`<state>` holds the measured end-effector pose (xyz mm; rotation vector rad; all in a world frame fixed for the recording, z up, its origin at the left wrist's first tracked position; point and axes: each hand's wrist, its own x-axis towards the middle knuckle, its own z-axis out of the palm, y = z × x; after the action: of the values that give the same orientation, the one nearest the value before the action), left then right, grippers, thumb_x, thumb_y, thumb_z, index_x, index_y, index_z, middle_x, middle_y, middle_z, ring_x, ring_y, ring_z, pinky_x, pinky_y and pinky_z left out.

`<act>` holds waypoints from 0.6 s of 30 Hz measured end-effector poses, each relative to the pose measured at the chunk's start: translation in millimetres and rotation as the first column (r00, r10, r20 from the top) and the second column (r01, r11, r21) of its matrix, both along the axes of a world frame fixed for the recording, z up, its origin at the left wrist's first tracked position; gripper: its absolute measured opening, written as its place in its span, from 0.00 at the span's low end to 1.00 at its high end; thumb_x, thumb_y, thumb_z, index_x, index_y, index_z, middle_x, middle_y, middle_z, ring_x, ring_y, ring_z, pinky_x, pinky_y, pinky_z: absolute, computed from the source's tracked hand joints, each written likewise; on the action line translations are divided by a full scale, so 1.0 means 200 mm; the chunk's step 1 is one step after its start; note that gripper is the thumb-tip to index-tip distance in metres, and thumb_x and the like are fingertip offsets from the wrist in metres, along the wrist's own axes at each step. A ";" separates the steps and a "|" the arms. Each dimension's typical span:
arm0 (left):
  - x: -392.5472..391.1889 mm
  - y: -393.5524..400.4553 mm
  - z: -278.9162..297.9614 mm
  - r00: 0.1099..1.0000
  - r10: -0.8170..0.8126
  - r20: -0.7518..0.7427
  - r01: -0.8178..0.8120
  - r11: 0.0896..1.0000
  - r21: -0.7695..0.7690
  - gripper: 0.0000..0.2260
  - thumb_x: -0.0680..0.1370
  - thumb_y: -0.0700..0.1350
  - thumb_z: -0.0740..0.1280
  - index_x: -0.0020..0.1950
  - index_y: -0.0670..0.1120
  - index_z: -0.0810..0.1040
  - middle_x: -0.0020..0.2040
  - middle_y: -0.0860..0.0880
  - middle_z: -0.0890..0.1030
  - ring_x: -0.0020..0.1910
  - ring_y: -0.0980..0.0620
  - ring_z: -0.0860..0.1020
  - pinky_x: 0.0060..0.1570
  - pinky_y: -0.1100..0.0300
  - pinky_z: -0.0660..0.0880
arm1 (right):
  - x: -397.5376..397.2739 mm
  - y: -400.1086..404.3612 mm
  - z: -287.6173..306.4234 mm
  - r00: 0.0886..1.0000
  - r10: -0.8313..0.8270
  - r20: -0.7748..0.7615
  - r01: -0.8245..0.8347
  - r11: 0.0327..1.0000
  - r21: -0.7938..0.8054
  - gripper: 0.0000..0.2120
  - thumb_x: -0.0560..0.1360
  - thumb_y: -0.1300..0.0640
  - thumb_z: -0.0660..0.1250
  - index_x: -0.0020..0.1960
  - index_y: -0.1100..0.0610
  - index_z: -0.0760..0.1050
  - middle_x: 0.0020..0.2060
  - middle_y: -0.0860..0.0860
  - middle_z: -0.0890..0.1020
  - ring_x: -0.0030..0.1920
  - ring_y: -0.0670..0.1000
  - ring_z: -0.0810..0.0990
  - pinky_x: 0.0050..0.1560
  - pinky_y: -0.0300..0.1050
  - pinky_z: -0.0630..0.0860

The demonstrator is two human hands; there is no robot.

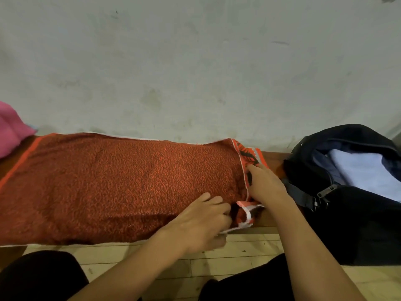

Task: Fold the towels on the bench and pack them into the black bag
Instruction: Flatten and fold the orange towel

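With my left hand [201,222] and right hand [263,185] both pinching the right end of the orange towel [121,183] spread leftward along the bench [274,158], an uneven pull risks a skewed fold beside the black bag [338,205].

Nubby terry towel [121,183], wooden bench [272,158]

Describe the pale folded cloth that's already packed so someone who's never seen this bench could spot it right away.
Start at the wooden bench along the grey wall and go to its right end, where the black bag sits unzipped. Inside its opening lies the pale blue-white folded cloth. It is the only light, plain fabric here, unlike the speckled orange towel spread on the bench and the pink cloth at far left.
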<state>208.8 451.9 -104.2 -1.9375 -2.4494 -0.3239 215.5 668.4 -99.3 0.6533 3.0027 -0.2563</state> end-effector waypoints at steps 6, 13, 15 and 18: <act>0.02 -0.05 0.01 0.922 -0.094 0.377 0.143 0.984 -0.102 0.10 0.71 0.54 0.72 0.35 0.50 0.80 0.44 0.56 0.73 0.48 0.57 0.66 0.55 0.56 0.62 | -0.02 0.04 -0.01 0.996 -0.043 -0.078 0.035 0.994 -0.106 0.27 0.75 0.64 0.63 0.72 0.50 0.67 0.62 0.56 0.76 0.60 0.63 0.76 0.53 0.57 0.78; -0.11 -0.07 -0.06 0.952 0.243 0.184 -0.257 0.965 0.058 0.22 0.78 0.65 0.57 0.68 0.57 0.72 0.67 0.59 0.68 0.69 0.58 0.62 0.70 0.48 0.57 | -0.07 0.03 -0.05 0.998 0.057 -0.015 -0.059 0.987 -0.150 0.20 0.77 0.50 0.69 0.68 0.49 0.76 0.76 0.60 0.63 0.78 0.58 0.58 0.74 0.58 0.61; -0.16 -0.10 -0.08 0.930 0.353 0.107 -0.344 0.934 -0.091 0.31 0.78 0.69 0.52 0.78 0.59 0.55 0.78 0.56 0.55 0.78 0.53 0.48 0.75 0.41 0.47 | -0.07 0.02 -0.05 0.994 0.110 0.013 -0.105 0.974 -0.203 0.18 0.76 0.46 0.69 0.66 0.43 0.74 0.78 0.58 0.59 0.80 0.56 0.50 0.75 0.62 0.56; -0.20 -0.15 -0.11 0.896 0.431 0.106 -0.388 0.877 -0.283 0.37 0.75 0.74 0.46 0.78 0.61 0.37 0.79 0.56 0.35 0.77 0.52 0.31 0.73 0.39 0.33 | -0.06 0.01 -0.05 0.997 0.082 -0.008 -0.083 0.986 -0.147 0.22 0.75 0.40 0.69 0.66 0.40 0.68 0.79 0.56 0.56 0.80 0.54 0.47 0.75 0.63 0.52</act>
<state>168.2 422.8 -126.8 -1.4375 -3.0594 -0.1727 204.5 671.0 -110.2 0.5139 2.9675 -0.4684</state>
